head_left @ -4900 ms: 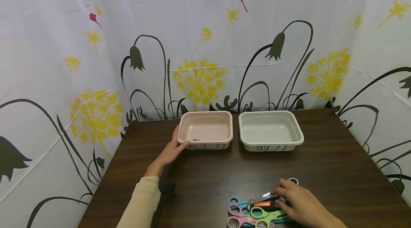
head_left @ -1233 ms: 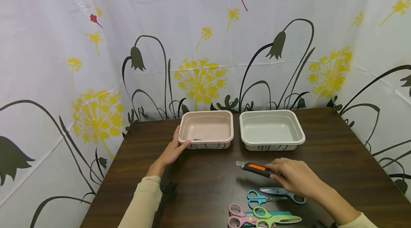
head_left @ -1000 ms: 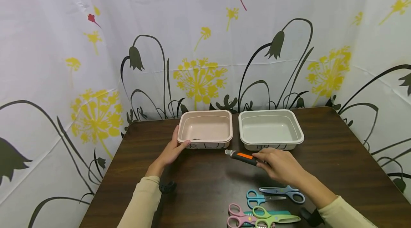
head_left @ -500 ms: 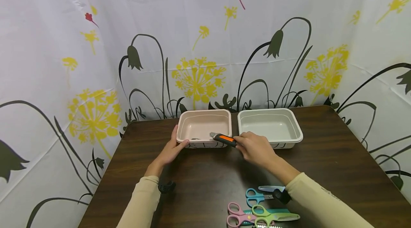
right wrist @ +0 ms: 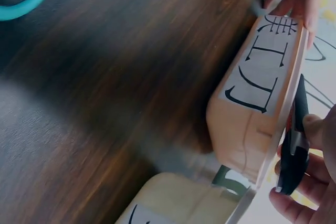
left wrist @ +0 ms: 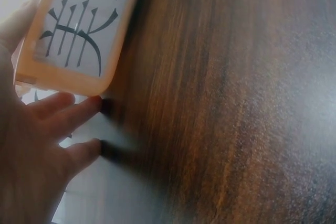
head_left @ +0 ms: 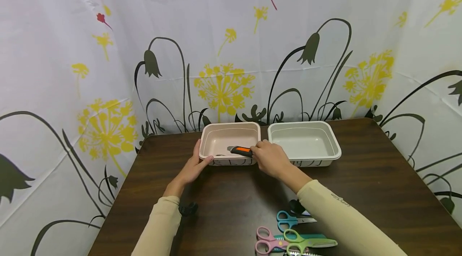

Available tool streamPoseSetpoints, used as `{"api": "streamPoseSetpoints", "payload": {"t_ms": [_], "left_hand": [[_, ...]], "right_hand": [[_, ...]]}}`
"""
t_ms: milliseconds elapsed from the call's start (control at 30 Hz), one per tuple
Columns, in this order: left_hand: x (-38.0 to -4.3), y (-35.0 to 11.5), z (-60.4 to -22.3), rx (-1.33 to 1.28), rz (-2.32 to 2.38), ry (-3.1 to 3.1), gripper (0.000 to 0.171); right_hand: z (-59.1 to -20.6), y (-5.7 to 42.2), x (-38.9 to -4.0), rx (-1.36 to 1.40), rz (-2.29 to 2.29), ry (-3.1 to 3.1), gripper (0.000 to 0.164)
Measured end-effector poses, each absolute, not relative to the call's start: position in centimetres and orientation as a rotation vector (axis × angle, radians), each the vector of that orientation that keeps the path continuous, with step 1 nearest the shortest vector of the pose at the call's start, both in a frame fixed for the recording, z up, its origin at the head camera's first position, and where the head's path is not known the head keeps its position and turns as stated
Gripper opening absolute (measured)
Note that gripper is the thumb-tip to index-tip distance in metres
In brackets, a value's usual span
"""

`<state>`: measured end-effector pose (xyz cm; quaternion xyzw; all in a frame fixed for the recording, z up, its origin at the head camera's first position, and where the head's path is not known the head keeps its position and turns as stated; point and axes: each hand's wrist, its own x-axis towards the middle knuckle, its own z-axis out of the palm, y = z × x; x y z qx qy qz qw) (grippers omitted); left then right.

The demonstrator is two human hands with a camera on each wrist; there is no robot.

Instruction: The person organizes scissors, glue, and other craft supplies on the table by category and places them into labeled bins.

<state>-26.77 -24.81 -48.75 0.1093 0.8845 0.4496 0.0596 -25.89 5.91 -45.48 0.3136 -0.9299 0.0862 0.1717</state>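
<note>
The right hand (head_left: pixel 270 159) grips a black-and-orange utility knife (head_left: pixel 241 151) by its rear end; the knife's metal tip points left over the front part of a pink plastic box (head_left: pixel 231 128). In the right wrist view the knife (right wrist: pixel 299 108) runs along the box's rim, between thumb and fingers. The left hand (head_left: pixel 191 170) holds the pink box's front left corner, thumb on the rim and fingers against the side. Its fingers (left wrist: pixel 79 114) show at the box's end in the left wrist view. A small dark item (head_left: pixel 220 155) lies inside the box by the front wall.
A pale grey-green box (head_left: pixel 304 124) stands just right of the pink one; both carry labels with black characters. Near the front lie several scissors: blue (head_left: pixel 283 220), pink (head_left: pixel 265 240) and green (head_left: pixel 306 243). A flower-printed curtain (head_left: pixel 216 27) hangs behind the brown table (head_left: pixel 223 208).
The right hand has picked the utility knife out of the pile by the scissors and carried it forward and left to over the pink box. The left hand has stayed at the box's corner.
</note>
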Motion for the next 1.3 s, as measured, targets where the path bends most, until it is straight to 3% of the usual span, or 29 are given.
{"api": "streamPoseSetpoints", "payload": {"t_ms": [233,1167,1300], "left_hand": [[-27.8,-25.5,-50.6,0.325,1.343,2.725,0.090],[-27.8,-25.4,-51.0,0.314,1.361,2.730,0.089],[-27.9,-25.5,-50.7,0.319,1.350,2.735,0.089]], "right_hand": [[-46.0,4.6,-27.2,0.921,0.303,-2.637,0.006],[-47.3,2.5,-28.8,0.927,0.598,-2.643,0.012],[-47.1,2.5,-29.0,0.917,0.609,-2.695,0.020]]}}
